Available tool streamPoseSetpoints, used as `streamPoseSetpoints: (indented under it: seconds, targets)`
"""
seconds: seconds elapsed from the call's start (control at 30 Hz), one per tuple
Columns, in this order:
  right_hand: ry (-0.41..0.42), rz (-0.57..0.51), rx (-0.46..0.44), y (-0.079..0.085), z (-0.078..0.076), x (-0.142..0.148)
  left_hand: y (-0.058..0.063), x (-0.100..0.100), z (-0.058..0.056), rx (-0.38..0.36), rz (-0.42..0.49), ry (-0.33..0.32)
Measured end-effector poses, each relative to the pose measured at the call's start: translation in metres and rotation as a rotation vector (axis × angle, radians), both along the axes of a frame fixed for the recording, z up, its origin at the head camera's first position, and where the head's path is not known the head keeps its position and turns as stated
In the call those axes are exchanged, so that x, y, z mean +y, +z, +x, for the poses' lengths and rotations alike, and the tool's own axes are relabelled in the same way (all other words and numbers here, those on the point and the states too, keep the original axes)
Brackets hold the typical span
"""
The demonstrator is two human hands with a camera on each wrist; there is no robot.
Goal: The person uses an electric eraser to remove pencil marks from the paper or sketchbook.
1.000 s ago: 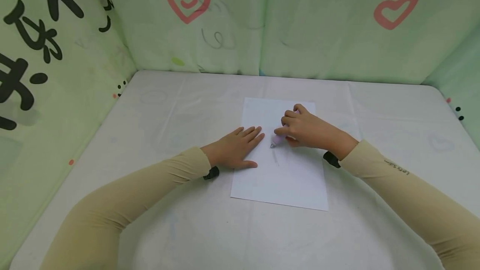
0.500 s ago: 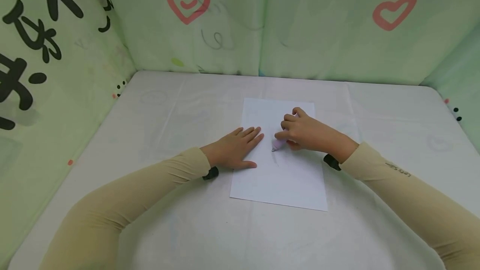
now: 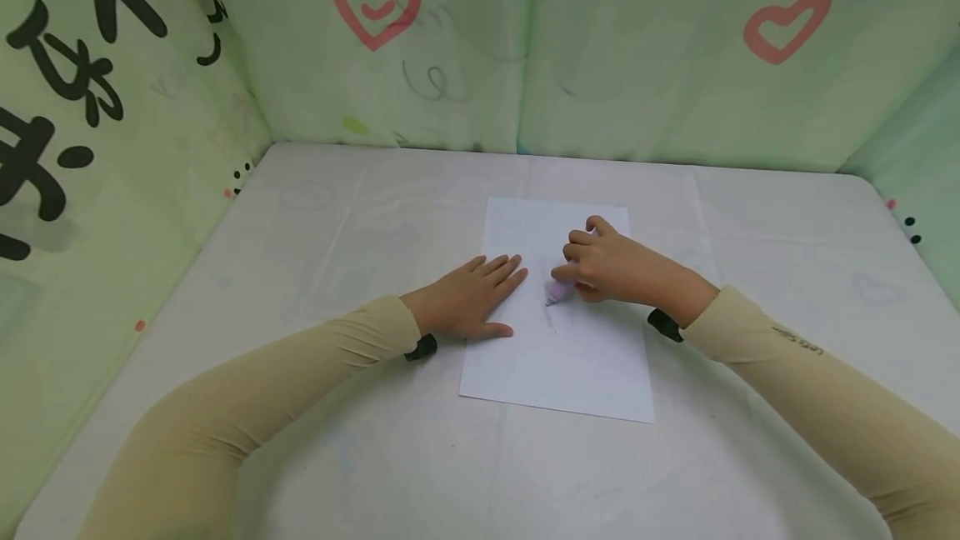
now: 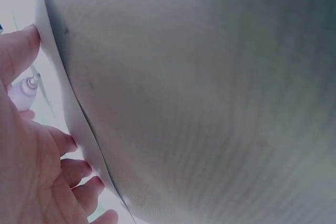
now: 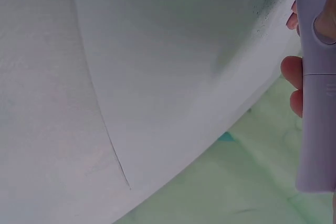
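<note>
A white sheet of paper (image 3: 558, 377) lies on the white-covered table. My left hand (image 3: 468, 298) rests flat on its left edge with the fingers spread. In my right hand (image 3: 611, 267) I grip a thick lilac electric eraser (image 3: 557, 292), its narrow tip pointing down at the paper by a faint grey pencil mark (image 3: 552, 320). The right wrist view shows the eraser body (image 5: 319, 129) with fingers curled round it, and small dark crumbs (image 5: 258, 13) on the sheet. In the left wrist view the eraser's tip end (image 4: 24, 92) shows beyond my left thumb.
The white tablecloth (image 3: 360, 457) extends round the paper on all sides. A green curtain (image 3: 630, 65) with red hearts stands behind the table's far edge, and another green panel (image 3: 172, 215) with black lettering rises at the left.
My right hand and the eraser have shifted slightly toward me, down along the grey mark, whose visible part looks shorter. My left hand has stayed in place on the paper.
</note>
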State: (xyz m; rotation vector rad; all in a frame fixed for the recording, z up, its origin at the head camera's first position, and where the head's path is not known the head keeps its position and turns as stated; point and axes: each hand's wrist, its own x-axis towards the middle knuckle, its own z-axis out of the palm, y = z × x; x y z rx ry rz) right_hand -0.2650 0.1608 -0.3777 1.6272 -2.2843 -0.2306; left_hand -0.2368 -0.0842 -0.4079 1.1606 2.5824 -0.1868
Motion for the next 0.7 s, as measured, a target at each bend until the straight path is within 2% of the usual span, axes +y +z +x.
streamPoseSetpoints:
  seconds: [0.2,0.53,0.7]
  targets:
    - [-0.026,0.022,-0.01,-0.0006,-0.0013,-0.0038,0.0002,0.0001,0.0007,0.002,0.012,-0.009]
    - [-0.025,0.033,-0.009,0.0002,-0.0034,-0.0036,0.0024,-0.0003,0.0018,-0.003,0.011,-0.004]
    - [-0.021,0.033,-0.038,0.0003,-0.003,-0.0031,0.0018,0.0003,0.0016,-0.006,0.021,-0.006]
